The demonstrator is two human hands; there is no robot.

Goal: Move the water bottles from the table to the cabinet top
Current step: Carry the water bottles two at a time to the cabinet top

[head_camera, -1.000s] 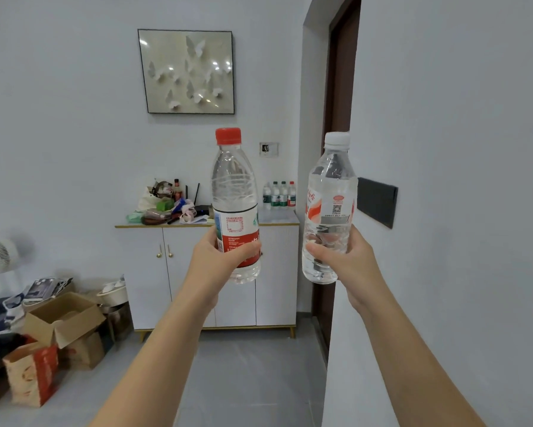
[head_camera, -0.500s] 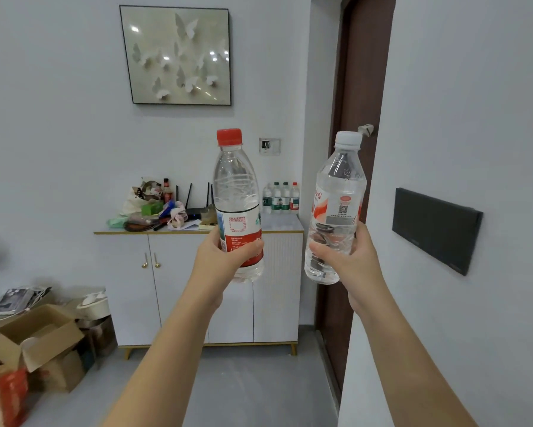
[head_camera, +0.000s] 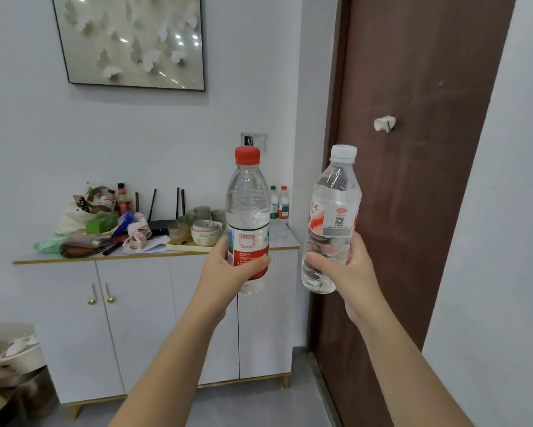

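Left hand (head_camera: 228,272) clasps the red-capped bottle (head_camera: 248,211) at its lower label. Right hand (head_camera: 348,269) clasps the white-capped bottle (head_camera: 333,211) below its label. The hands are apart, in the air short of the cabinet top (head_camera: 285,237).

Both bottles are near full of clear water. Likely weighty with thin, yielding walls, so a mid-body grip suits.

Two small bottles (head_camera: 279,204) stand beyond.

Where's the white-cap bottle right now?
Head view, right of centre: white-cap bottle gripped by the right hand, in front of the brown door, right of the red-cap bottle.
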